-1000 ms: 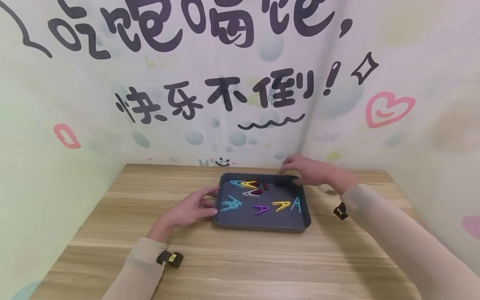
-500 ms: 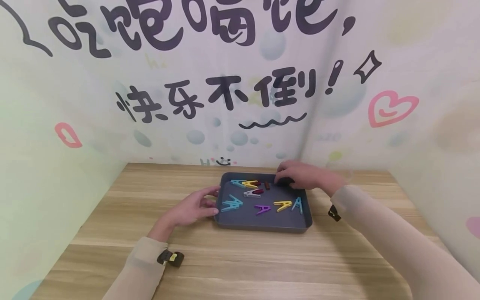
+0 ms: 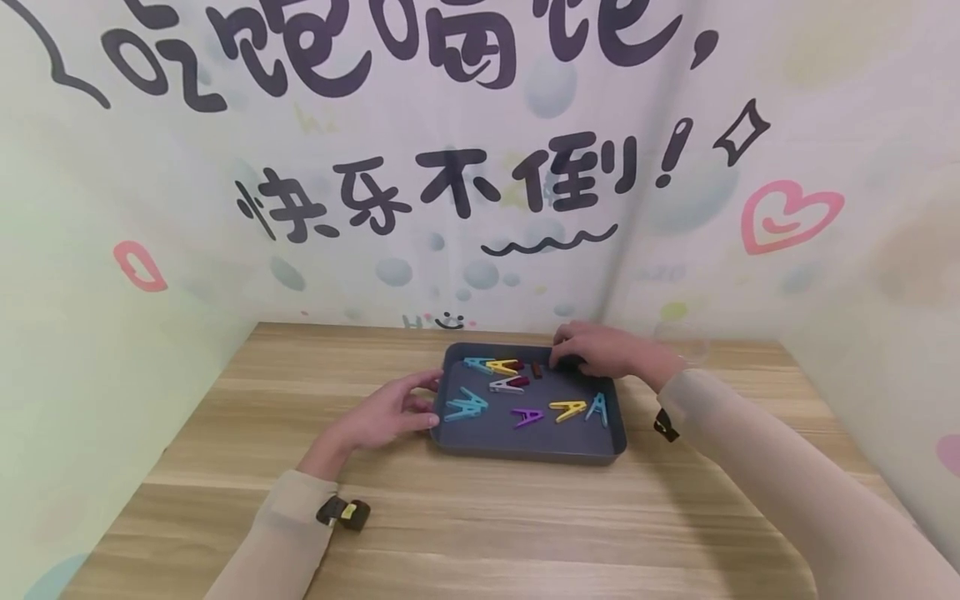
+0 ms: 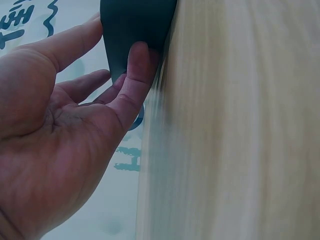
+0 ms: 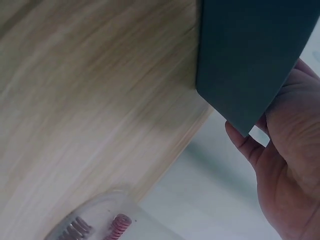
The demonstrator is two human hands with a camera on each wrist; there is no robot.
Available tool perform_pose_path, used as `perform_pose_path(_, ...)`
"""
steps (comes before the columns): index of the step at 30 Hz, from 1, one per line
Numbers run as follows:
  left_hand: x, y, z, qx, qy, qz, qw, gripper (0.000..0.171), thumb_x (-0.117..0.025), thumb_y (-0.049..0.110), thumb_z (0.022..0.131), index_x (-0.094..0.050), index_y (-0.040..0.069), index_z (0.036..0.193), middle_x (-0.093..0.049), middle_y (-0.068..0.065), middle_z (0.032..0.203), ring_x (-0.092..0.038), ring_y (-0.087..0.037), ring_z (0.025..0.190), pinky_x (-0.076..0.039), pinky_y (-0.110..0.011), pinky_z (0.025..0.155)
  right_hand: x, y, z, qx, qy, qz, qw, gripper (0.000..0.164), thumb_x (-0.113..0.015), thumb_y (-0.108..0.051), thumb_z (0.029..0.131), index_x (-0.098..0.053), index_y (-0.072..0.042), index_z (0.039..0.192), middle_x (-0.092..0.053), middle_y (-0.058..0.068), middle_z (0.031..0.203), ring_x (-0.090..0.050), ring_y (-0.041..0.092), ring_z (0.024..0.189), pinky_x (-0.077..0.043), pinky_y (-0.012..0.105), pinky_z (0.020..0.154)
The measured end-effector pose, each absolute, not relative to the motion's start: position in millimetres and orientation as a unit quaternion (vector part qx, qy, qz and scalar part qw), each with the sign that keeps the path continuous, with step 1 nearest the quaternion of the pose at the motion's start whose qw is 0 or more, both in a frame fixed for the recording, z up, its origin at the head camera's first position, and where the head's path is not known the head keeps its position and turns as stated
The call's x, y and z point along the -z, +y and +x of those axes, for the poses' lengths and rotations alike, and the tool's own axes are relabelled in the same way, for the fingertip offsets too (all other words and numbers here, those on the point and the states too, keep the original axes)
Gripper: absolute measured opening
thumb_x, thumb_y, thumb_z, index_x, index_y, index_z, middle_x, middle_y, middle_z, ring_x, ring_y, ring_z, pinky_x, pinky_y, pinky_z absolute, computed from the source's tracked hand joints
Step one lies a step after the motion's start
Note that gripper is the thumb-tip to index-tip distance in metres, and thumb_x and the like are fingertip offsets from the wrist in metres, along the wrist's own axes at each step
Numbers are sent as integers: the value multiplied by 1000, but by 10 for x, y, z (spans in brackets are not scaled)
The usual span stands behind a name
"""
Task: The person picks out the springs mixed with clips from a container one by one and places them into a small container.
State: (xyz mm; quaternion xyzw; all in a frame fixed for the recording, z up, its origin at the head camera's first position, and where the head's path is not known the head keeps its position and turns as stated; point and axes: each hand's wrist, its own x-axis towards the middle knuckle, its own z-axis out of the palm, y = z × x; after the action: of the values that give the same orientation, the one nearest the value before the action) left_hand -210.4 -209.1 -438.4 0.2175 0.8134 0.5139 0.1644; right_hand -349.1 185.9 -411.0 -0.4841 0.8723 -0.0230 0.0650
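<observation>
A dark grey tray (image 3: 525, 454) holds several clothespins: blue ones such as a blue clothespin (image 3: 597, 409), a yellow clothespin (image 3: 568, 409), a purple clothespin (image 3: 528, 416) and a white clothespin (image 3: 508, 384). A small dark red piece (image 3: 536, 370) lies near the tray's back. My left hand (image 3: 393, 410) touches the tray's left wall with extended fingers and thumb; in the left wrist view one fingertip (image 4: 138, 52) lies against that wall. Over the back right corner reaches my right hand (image 3: 600, 348), fingers bent down into the tray above a dark patch. Its fingertips are hidden; I cannot tell what they hold.
A wooden table (image 3: 487, 533) supports the tray. Behind it stands a printed backdrop (image 3: 337, 275). Right of the right hand, a clear round container (image 3: 684, 340) shows faintly; in the right wrist view this clear container (image 5: 107, 200) shows coiled pieces inside, one of them red.
From one second ago, my right hand has moved slightly left and lower into the tray's back right corner, its fingers bending inward. My left hand stays at the tray's left wall.
</observation>
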Motion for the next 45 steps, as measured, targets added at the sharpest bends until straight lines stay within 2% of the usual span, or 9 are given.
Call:
perform_pose_path(10, 4345, -2062, -2117, -512, 814, 219, 164, 74, -69, 6, 104, -27, -9, 163, -45, -31, 153, -62, -42, 128, -59, -40, 100, 4036, 1898, -3476, 27, 878, -472, 76, 34, -83, 0, 89, -79, -21, 116, -64, 10, 130, -58, 28, 118, -53, 47, 104)
perform_pose_path(17, 4350, -2060, -2121, -511, 815, 217, 167, 74, -69, 6, 103, -27, -9, 163, -45, -30, 153, -62, -41, 128, -58, -39, 101, 3983, 1931, -3435, 52, 888, -447, 91, 35, -82, -2, 90, -77, -19, 120, -61, 9, 134, -56, 28, 122, -51, 48, 108)
perform_pose_path(24, 4358, -2066, -2115, -512, 812, 221, 169, 75, -70, 7, 103, -26, -9, 163, -45, -31, 152, -62, -42, 128, -58, -41, 102, 3901, 1969, -3344, 88, 885, -449, 82, 34, -82, -2, 90, -76, -14, 121, -61, 8, 131, -55, 28, 121, -51, 49, 107)
perform_pose_path(33, 4377, -2067, -2109, -511, 816, 214, 164, 74, -69, 5, 103, -28, -8, 163, -46, -29, 153, -63, -41, 127, -58, -39, 101, 3830, 2035, -3251, 134, 884, -441, 84, 32, -80, -4, 93, -75, -13, 123, -59, 4, 131, -54, 26, 125, -49, 49, 111)
perform_pose_path(43, 4376, -2075, -2092, -516, 812, 220, 165, 74, -69, 5, 103, -28, -10, 162, -46, -31, 152, -63, -41, 126, -59, -38, 99, 3749, 2203, -3168, 172, 882, -432, 70, 33, -78, -4, 93, -74, -12, 125, -61, 3, 133, -56, 26, 125, -49, 53, 108)
perform_pose_path(45, 4368, -2072, -2085, -516, 811, 219, 166, 74, -69, 4, 103, -28, -10, 162, -46, -31, 152, -63, -41, 126, -59, -37, 99, 3719, 2245, -3140, 181, 883, -428, 66, 34, -79, -4, 92, -74, -12, 125, -61, 3, 134, -57, 27, 125, -51, 52, 105)
